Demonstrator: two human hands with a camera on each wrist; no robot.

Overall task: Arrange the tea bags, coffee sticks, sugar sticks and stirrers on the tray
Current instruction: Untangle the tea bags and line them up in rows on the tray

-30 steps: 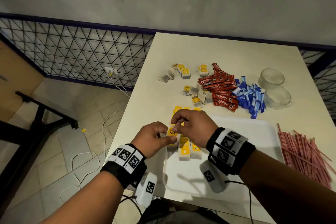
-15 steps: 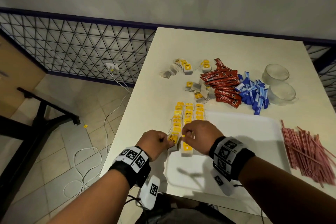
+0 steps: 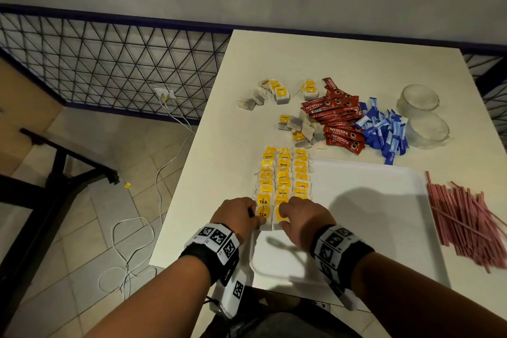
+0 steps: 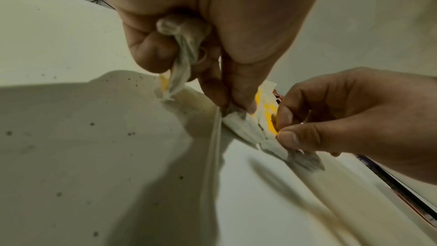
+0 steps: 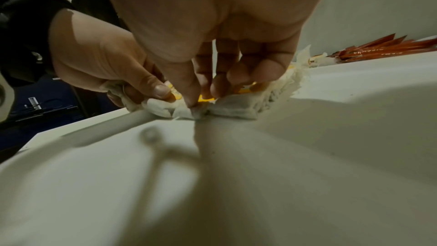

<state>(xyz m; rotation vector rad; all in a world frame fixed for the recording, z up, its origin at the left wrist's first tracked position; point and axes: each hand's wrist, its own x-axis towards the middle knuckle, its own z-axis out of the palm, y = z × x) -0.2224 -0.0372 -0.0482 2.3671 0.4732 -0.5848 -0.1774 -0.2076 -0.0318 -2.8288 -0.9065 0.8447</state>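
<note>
The left hand and right hand cover the near ends of the tea bag rows, so the bags under their fingers show only in part. Most tag print is too small to read. The stirrers run off the head view's right edge. The tray is hidden near the forearms. Both wrist views are blurred close up.
</note>
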